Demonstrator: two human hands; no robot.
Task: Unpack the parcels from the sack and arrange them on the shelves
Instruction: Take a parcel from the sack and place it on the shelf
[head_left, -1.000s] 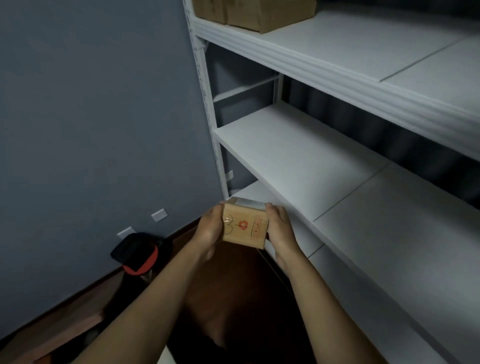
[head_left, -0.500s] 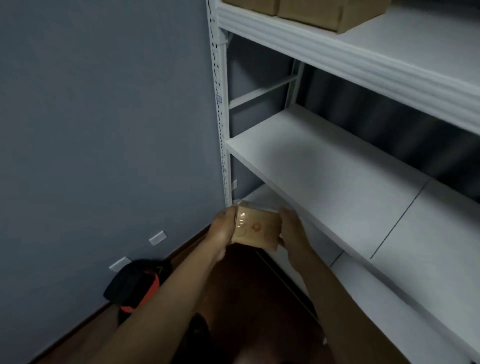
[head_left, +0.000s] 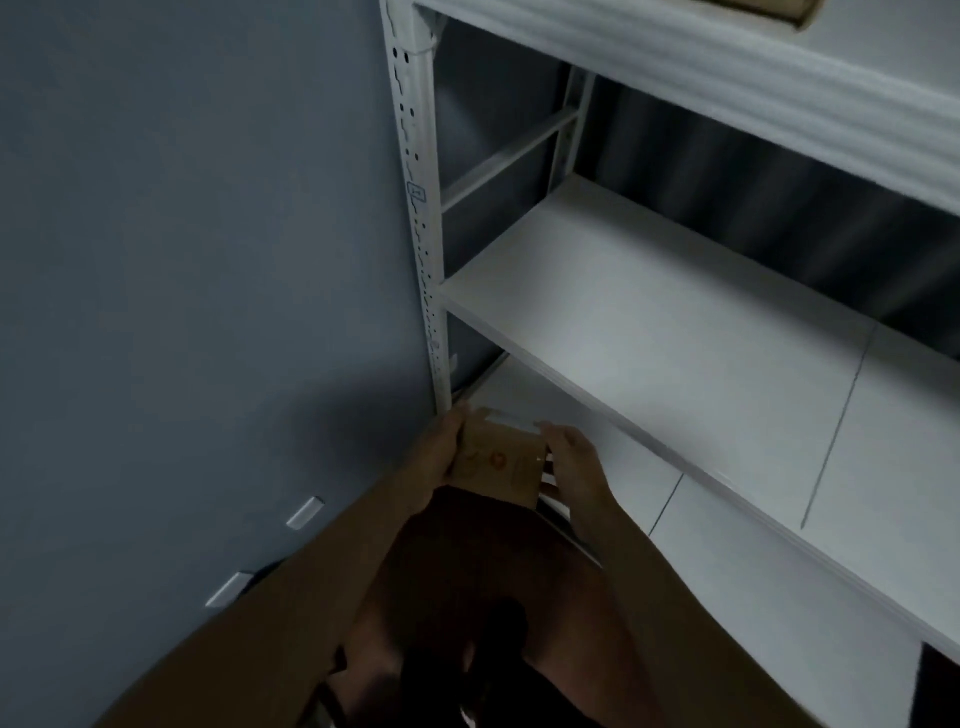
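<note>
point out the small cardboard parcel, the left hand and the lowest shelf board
small cardboard parcel (head_left: 496, 465): head view, on its printed brown face.
left hand (head_left: 434, 457): head view, on the back of the hand.
lowest shelf board (head_left: 623, 467): head view, on its bare white top.

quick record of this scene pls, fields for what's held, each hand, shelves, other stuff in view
held: small cardboard parcel, red markings on its face
left hand: grips the parcel's left side
right hand: holds the parcel's right side
parcel position: at the front left corner of the lower shelf
middle shelf: bare where visible
top shelf: cardboard box at the frame's edge
wall: grey, two outlets low down
</note>
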